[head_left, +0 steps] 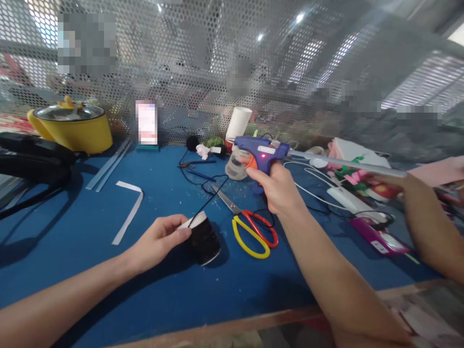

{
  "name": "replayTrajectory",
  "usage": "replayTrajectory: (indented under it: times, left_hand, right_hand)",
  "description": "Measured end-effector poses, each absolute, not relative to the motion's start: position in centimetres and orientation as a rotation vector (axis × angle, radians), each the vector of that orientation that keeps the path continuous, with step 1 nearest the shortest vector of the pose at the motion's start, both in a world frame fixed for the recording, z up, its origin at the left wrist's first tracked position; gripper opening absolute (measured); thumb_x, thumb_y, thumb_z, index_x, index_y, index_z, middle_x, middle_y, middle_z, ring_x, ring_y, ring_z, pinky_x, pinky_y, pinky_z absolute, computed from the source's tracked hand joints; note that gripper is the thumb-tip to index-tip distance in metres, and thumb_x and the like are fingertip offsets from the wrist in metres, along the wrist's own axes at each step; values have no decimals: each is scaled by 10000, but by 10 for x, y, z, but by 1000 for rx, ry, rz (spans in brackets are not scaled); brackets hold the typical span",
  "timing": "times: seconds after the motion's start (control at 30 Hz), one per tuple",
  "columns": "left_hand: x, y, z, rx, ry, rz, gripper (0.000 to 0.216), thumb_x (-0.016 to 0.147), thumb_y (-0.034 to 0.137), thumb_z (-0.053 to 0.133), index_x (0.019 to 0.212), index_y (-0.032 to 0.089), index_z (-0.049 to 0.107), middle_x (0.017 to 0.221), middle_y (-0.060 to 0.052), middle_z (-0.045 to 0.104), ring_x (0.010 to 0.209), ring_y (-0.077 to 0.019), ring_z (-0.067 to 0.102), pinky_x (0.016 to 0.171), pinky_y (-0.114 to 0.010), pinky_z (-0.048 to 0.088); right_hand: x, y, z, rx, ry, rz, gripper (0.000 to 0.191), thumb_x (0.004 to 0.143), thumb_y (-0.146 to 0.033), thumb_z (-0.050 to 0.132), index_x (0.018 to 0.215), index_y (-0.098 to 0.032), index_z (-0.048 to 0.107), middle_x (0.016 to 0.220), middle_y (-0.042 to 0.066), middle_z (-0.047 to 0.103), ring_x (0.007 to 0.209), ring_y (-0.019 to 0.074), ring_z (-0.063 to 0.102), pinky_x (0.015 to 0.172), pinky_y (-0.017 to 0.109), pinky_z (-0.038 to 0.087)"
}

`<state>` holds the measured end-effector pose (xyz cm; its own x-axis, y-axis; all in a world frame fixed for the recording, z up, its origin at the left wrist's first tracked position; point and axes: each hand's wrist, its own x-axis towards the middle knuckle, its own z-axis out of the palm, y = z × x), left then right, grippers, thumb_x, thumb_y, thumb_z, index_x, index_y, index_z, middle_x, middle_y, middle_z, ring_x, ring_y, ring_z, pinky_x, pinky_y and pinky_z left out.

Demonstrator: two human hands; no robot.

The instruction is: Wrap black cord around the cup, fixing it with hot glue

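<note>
My left hand (165, 237) is closed on the rim of a small paper cup (204, 241) wrapped in black yarn, tilted over the blue table. A strand of black yarn (206, 203) runs from the cup toward a black ball of yarn (193, 142) at the back. In my right hand (281, 188) is a blue glue gun (261, 150) with an orange trigger and a lit red light; its nozzle points left. A long clear glue stick (348, 165) sticks out behind it. Between my hands lie scissors (250, 229) with red and yellow handles, blades partly open.
A white strip (132, 208) lies left, near a black stand (36, 169) and a yellow pot (78, 128). A lit phone (147, 123), white cups (239, 121) and clear tub (236, 166) stand behind. Right are a purple power strip (379, 237), cables and another person's arm (431, 227).
</note>
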<state>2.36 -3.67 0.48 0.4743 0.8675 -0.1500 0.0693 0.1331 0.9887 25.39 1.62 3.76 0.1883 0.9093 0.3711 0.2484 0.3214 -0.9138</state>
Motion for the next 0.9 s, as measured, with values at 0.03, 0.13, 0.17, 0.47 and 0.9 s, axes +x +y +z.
replayTrajectory:
  times: [0.03,0.13,0.17,0.47,0.9]
  left_hand:
    - [23,-37,4,1297,907,713,190,696,320,569,644,137,564,598,37,523,598,-96,437,615,-200,339]
    - [22,-36,1,1200,879,721,156,693,289,581,649,140,587,608,34,548,610,-96,459,633,-201,339]
    - [22,-36,0,1161,876,722,145,688,279,587,654,138,594,615,30,556,617,-99,468,638,-204,340]
    - [23,-27,9,769,855,932,82,642,205,603,621,128,584,604,10,554,594,-103,495,589,-204,390]
    - [23,-32,-3,1492,1112,936,142,719,288,520,727,150,555,652,23,529,605,-109,456,586,-202,365]
  right_hand:
    - [258,22,38,-1240,-1344,582,308,662,-196,567,961,-128,594,995,84,641,945,217,569,837,361,413]
    - [270,31,39,-1401,-1428,378,354,639,-198,576,984,-114,587,957,98,655,924,250,578,834,395,402]
    - [274,33,39,-1431,-1447,345,350,634,-196,577,975,-117,589,944,98,660,911,255,583,826,397,406]
    - [291,30,39,-1471,-1227,281,278,645,-258,578,904,-161,610,855,63,659,777,216,602,654,324,467]
    - [227,-59,47,-1486,-1835,1109,177,753,-343,509,742,-167,525,411,-53,479,367,98,470,377,202,394]
